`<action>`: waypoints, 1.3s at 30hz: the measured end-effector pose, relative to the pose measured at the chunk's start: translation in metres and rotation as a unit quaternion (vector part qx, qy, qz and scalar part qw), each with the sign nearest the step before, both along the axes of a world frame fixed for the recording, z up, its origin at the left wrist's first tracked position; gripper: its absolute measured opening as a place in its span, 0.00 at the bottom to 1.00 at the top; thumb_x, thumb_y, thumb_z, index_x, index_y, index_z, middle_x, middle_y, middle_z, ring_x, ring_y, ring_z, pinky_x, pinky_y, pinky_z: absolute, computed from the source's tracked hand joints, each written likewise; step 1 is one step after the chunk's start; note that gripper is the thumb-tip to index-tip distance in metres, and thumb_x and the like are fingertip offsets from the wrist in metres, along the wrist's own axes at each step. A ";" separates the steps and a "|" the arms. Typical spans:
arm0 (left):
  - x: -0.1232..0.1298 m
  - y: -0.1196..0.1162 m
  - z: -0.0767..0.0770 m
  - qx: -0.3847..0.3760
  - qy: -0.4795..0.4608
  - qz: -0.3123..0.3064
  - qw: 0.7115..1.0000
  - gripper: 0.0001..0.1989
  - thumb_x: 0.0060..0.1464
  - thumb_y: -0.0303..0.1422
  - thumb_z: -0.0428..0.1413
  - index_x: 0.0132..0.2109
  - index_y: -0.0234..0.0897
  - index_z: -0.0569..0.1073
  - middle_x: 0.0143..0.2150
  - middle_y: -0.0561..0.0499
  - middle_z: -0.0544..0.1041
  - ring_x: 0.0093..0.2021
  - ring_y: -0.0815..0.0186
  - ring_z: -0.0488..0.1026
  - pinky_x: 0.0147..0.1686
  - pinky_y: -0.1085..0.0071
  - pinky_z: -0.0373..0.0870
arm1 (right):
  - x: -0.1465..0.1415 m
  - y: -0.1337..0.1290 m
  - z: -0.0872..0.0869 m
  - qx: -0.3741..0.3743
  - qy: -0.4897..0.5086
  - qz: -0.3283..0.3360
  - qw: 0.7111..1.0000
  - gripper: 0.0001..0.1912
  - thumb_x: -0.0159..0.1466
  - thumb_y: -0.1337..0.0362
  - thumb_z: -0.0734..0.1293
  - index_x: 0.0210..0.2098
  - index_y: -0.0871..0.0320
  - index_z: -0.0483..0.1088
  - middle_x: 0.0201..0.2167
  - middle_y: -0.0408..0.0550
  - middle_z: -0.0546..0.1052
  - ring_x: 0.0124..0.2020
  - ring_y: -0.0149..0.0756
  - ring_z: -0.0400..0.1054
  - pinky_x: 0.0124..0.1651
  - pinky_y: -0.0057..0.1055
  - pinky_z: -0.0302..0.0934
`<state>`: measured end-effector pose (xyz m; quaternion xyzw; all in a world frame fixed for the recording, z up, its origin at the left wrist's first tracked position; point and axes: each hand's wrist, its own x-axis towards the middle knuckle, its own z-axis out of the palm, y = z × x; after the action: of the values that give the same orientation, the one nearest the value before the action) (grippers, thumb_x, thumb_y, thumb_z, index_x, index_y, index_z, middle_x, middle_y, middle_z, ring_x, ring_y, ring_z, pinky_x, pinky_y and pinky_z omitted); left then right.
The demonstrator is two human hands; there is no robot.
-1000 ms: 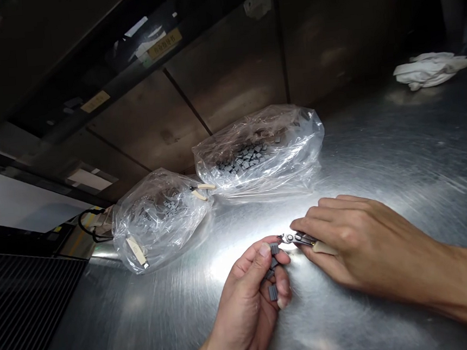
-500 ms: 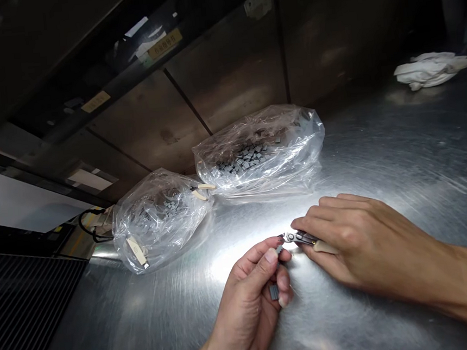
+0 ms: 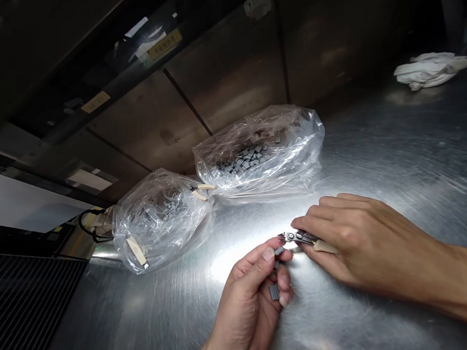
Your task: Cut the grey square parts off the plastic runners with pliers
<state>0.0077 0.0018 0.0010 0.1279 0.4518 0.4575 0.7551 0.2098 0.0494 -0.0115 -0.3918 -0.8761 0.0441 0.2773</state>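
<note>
Small grey ribbed parts are in my left hand (image 3: 250, 299): one grey part (image 3: 279, 250) is pinched at the thumb and fingertips, and another grey part (image 3: 274, 292) lies lower, against the curled fingers. A further grey piece shows between them, partly hidden. My right hand (image 3: 354, 240) is wrapped round small pliers (image 3: 298, 237) with cream handles. Their jaws point left, close by the left index fingertip and just above the pinched part. Whether the jaws touch it is too small to tell.
Behind the hands, a clear bag (image 3: 260, 153) holds many grey pieces. Another clear bag (image 3: 161, 219) stands to its left, with cream-handled pliers (image 3: 204, 188) at its right side and a cream tool (image 3: 136, 251) at its front. A white cloth (image 3: 432, 69) lies far right on the metal table (image 3: 400, 171).
The left thumb has drawn back slightly, and more of the pinched grey part shows. My right hand and the pliers have hardly moved.
</note>
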 end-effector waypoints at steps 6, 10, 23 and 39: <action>0.000 0.000 0.000 0.000 0.008 0.000 1.000 0.09 0.58 0.26 0.65 0.45 0.28 0.84 0.38 0.45 0.80 0.27 0.75 0.69 0.26 0.78 0.67 | 0.000 -0.001 -0.001 0.001 0.000 -0.001 1.000 0.05 0.65 0.68 0.68 0.32 0.55 0.74 0.26 0.41 0.73 0.28 0.39 0.66 0.37 0.39 0.52; 0.000 0.000 0.000 0.003 0.012 0.005 1.000 0.09 0.57 0.25 0.65 0.46 0.29 0.84 0.38 0.45 0.80 0.27 0.74 0.70 0.26 0.78 0.67 | 0.000 -0.002 -0.001 -0.001 0.000 -0.002 1.000 0.06 0.66 0.68 0.67 0.32 0.55 0.74 0.26 0.41 0.73 0.28 0.39 0.65 0.37 0.39 0.52; 0.000 0.001 0.004 -0.007 0.030 0.017 0.999 0.08 0.54 0.23 0.68 0.42 0.30 0.82 0.34 0.47 0.79 0.27 0.74 0.69 0.27 0.78 0.67 | 0.001 -0.002 0.001 -0.006 -0.005 0.006 1.000 0.07 0.69 0.67 0.65 0.38 0.57 0.76 0.28 0.43 0.75 0.29 0.39 0.67 0.37 0.39 0.52; 0.001 0.000 0.005 -0.009 0.032 0.021 0.999 0.13 0.47 0.25 0.72 0.43 0.31 0.86 0.27 0.50 0.77 0.28 0.73 0.69 0.31 0.77 0.67 | 0.002 -0.001 -0.003 -0.014 -0.008 0.013 1.000 0.08 0.69 0.66 0.65 0.42 0.57 0.77 0.30 0.44 0.76 0.30 0.40 0.68 0.37 0.39 0.55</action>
<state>0.0086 0.0016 0.0063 0.1258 0.4825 0.4647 0.7317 0.2119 0.0482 -0.0141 -0.3846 -0.8825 0.0569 0.2646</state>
